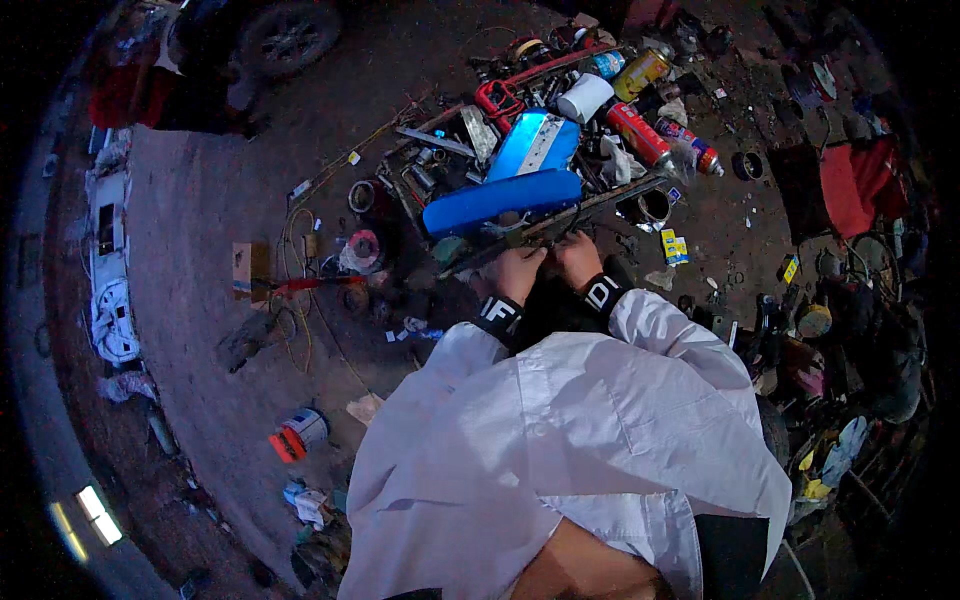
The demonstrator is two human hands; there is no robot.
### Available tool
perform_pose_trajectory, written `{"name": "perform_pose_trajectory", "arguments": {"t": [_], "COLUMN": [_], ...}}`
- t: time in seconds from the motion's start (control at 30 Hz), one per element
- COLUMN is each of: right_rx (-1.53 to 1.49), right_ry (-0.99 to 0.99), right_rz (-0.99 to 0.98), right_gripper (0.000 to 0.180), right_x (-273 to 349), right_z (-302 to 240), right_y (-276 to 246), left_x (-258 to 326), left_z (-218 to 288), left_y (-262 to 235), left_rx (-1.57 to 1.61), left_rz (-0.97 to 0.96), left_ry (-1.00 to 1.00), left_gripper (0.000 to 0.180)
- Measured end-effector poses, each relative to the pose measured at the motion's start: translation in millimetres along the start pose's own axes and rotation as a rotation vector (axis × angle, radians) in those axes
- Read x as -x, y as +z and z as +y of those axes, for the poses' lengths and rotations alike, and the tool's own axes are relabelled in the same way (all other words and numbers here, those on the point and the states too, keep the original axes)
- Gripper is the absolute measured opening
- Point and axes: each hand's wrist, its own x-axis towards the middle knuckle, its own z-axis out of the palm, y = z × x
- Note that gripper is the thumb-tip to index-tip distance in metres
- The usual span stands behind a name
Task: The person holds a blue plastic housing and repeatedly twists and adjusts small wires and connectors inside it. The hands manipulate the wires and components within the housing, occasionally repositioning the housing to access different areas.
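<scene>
I'd steady work against near rim of dark, cluttered metal tray (625, 195), go gently around long, smooth blue panel (500, 203) lying across tray's near side, get more light there. Left hand (519, 273), right hand (577, 262) close together at rim; fingertips hidden in shadow, I cannot tell how far open or what, if anything, they grasp.

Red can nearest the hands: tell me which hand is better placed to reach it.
The right hand, probably: it is closer to the red can, while the left hand is farther left. What either holds is unclear.
</scene>
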Motion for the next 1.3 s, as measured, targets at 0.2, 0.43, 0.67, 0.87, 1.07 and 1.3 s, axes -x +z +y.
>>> {"name": "perform_pose_trajectory", "arguments": {"t": [0.2,0.43,0.67,0.87,1.07,1.3], "right_rx": [-0.021,-1.316,-1.033,-0.84,-1.003,-1.31], "right_ry": [0.001,0.597,0.722,0.739,0.711,0.538], "right_rz": [-0.211,0.058,0.143,0.099,0.039,-0.179], "right_gripper": [0.017,0.035,0.038,0.037,0.031,0.022], "right_x": [-8,-15,-14,-16,-15,2], "right_z": [-8,-25,-7,-13,2,12], "right_y": [-21,-49,-6,-14,-11,-15], "left_x": [13,17,27,23,24,25], "left_z": [-16,-20,-12,4,-7,-2], "left_y": [2,15,10,-20,10,2], "left_rx": [1.026,0.707,0.559,-0.122,-0.531,-0.772], "left_rz": [-0.181,0.259,0.233,-0.05,0.091,-0.274], "left_ry": [-0.528,-0.222,0.059,0.48,0.618,0.488], "left_gripper": [0.014,0.019,0.019,0.016,0.02,0.027]}}
